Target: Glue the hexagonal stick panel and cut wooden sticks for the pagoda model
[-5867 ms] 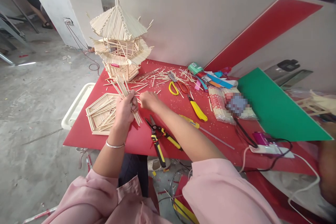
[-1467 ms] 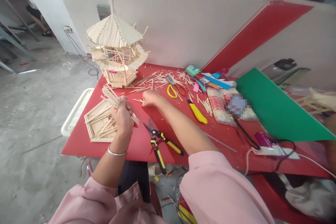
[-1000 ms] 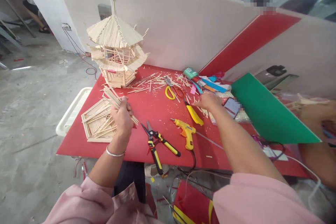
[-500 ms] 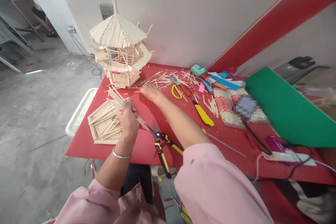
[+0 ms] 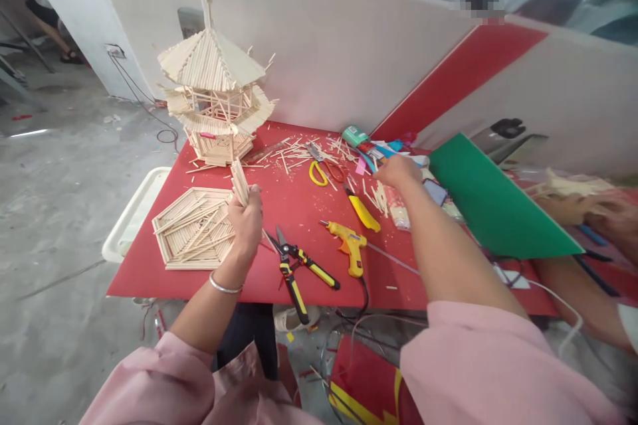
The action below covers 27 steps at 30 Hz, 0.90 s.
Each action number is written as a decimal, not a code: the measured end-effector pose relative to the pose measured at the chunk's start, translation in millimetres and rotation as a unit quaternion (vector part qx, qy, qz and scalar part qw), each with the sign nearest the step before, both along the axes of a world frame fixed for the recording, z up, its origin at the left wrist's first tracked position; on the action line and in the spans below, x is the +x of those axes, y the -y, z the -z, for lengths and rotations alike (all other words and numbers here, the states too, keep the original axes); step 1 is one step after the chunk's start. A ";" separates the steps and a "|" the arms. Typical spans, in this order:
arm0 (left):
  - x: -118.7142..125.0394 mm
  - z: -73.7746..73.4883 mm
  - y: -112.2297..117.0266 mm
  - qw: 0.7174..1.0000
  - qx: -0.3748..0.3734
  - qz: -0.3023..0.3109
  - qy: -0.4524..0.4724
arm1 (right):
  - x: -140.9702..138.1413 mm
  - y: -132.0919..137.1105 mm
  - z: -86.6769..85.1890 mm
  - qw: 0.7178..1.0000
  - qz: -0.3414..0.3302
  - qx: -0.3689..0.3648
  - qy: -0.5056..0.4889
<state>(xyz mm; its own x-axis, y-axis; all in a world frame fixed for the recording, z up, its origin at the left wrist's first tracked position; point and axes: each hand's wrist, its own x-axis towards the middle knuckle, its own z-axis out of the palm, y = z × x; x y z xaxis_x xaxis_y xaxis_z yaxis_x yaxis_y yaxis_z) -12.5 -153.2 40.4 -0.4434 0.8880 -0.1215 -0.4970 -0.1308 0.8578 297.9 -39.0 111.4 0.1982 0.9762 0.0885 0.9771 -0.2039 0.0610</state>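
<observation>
My left hand (image 5: 248,220) is closed round a bundle of thin wooden sticks (image 5: 239,180), held upright over the red table (image 5: 299,206), beside a flat hexagonal stick panel (image 5: 192,229). My right hand (image 5: 397,170) reaches far right, fingers curled down over loose sticks (image 5: 379,196) near a packet of sticks (image 5: 397,207) and coloured strips. What it grips, if anything, is hidden. A stick pagoda model (image 5: 214,89) stands at the table's back left.
Cutting pliers (image 5: 292,269), a yellow glue gun (image 5: 349,249), a yellow knife (image 5: 363,212) and yellow scissors (image 5: 321,169) lie mid-table. A green board (image 5: 491,202) leans at right. Another person's hands (image 5: 593,212) work at far right. A white tray (image 5: 132,216) sits left of the table.
My right hand has swung from the sticks by the pagoda across to the right side of the table. My left hand has turned its bundle more upright.
</observation>
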 end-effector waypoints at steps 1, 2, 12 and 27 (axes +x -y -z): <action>0.3 0.5 -0.3 1.000 -0.001 0.005 0.001 | 12.2 9.2 3.2 0.999 0.034 -0.011 0.003; -0.5 0.6 -0.7 1.000 0.002 0.007 0.004 | 18.4 16.9 7.4 0.998 0.058 -0.018 0.003; -8.3 -13.2 15.2 0.978 0.077 -0.115 -0.158 | -99.7 56.7 14.9 0.970 -0.158 -0.086 -0.164; 5.1 16.8 0.9 0.954 0.072 0.057 -0.285 | -155.2 260.0 61.2 0.963 -0.192 -0.178 -0.069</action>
<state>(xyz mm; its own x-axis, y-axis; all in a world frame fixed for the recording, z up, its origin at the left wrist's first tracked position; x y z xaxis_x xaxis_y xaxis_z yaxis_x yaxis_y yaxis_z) -7.4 -154.0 23.6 -0.3003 0.9238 0.2374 0.0277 -0.2404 0.9703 142.7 -299.0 50.2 -0.1981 0.9432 -0.2666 0.9799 0.1846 -0.0750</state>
